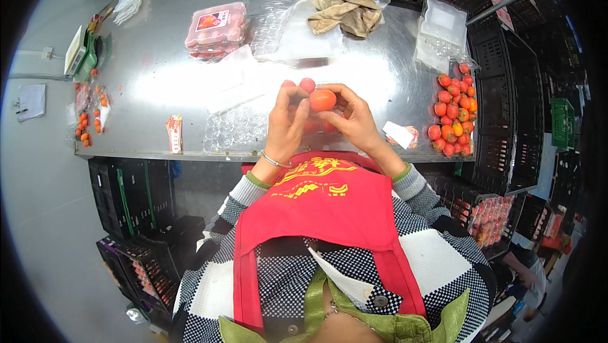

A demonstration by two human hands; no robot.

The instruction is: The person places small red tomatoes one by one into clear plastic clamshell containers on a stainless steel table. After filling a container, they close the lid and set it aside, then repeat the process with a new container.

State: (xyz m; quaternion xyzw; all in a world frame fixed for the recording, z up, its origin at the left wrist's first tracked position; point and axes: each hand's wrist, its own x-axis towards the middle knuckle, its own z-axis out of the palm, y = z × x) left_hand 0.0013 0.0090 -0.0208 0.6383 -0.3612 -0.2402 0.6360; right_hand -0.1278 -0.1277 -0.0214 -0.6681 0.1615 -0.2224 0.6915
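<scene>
A smooth orange-red fruit [323, 100], a tomato or a small persimmon, is held up between my two hands above the steel table. My right hand [355, 116] has its index finger over the top of the fruit and its thumb below. On the other side, the thumb and index finger of my left hand [288, 122] meet the fruit's left edge. Beneath and behind my hands sit several more red fruits, among them one red fruit [307, 85] just past my fingers; my hands partly hide them. An unfilled clear plastic tray [235, 129] with round cups lies left of my left hand.
A heap of red and orange fruits [453, 115] lies at the right, by black crates [494, 101]. Farther back are packed fruit boxes [216, 25], a brown cloth [349, 8] and stacked clear trays [439, 29]. Label strips [175, 134], paper slips [398, 134] and a scale [80, 56] also stand here.
</scene>
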